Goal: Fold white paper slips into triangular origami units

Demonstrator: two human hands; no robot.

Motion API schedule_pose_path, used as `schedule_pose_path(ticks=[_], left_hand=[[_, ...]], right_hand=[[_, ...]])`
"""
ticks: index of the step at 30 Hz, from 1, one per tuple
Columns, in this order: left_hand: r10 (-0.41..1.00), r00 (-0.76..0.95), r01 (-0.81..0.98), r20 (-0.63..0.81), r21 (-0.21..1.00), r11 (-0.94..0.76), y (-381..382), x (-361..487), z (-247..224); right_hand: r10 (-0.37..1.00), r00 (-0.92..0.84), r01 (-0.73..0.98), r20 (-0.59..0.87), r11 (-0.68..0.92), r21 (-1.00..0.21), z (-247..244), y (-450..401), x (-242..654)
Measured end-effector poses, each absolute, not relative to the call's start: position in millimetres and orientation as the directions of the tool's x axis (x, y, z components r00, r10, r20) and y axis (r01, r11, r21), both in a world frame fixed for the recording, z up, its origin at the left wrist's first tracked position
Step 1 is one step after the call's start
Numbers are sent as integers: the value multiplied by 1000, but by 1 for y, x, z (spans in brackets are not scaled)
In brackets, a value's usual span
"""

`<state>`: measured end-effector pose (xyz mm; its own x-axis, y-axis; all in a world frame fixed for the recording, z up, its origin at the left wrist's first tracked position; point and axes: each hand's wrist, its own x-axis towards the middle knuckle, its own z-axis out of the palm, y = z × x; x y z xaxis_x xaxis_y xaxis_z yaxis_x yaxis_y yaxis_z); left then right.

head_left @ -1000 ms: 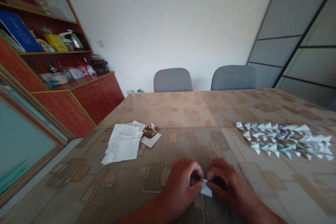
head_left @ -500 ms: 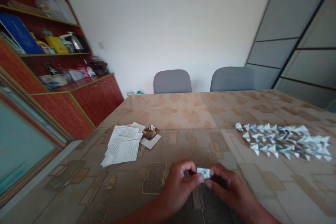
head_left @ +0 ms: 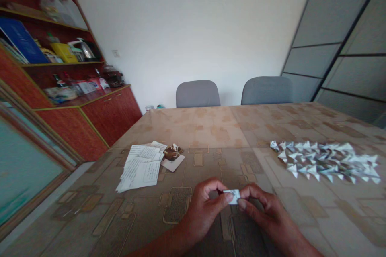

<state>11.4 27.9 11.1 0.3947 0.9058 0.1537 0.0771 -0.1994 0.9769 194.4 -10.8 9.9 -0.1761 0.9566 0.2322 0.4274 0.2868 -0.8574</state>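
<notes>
A small folded piece of paper (head_left: 234,196), whitish with grey marks, is pinched between my two hands just above the near part of the table. On its left edge, the thumb and forefinger of my left hand (head_left: 208,200) are closed. My right hand (head_left: 262,207) grips the right edge, also with thumb and forefinger. The fingertips cover both ends of the paper. Further off to the left lies a spread of loose printed paper sheets (head_left: 141,166), with a brown-and-white paper piece (head_left: 173,156) beside them. Several rows of pointed folded paper pieces (head_left: 325,160) stand at the right.
A patterned cloth covers the table (head_left: 211,128). Two grey chairs, one being the left chair (head_left: 198,93), stand behind its far edge. A red-brown cabinet (head_left: 96,118) with filled shelves is at the left, and a grey wardrobe (head_left: 319,16) at the right.
Both hands have moved very slightly, bringing the folded paper a little left and up. More of its face now shows between the fingers. The papers on the table have not moved.
</notes>
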Motion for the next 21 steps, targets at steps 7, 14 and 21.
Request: schedule_pose_path(ticks=[7,14,21], left_hand=[[805,387,261,450,784,-564,31,10,8],[723,550,501,418,527,-686,27,10,7],[658,665,499,353,447,-743,21,11,2]], right_hand=[[780,-261,655,568,576,-489,22,-8,202],[708,-403,739,580,625,-250,9,-7,203],[743,-519,698,423,654,-291,11,-9,205]])
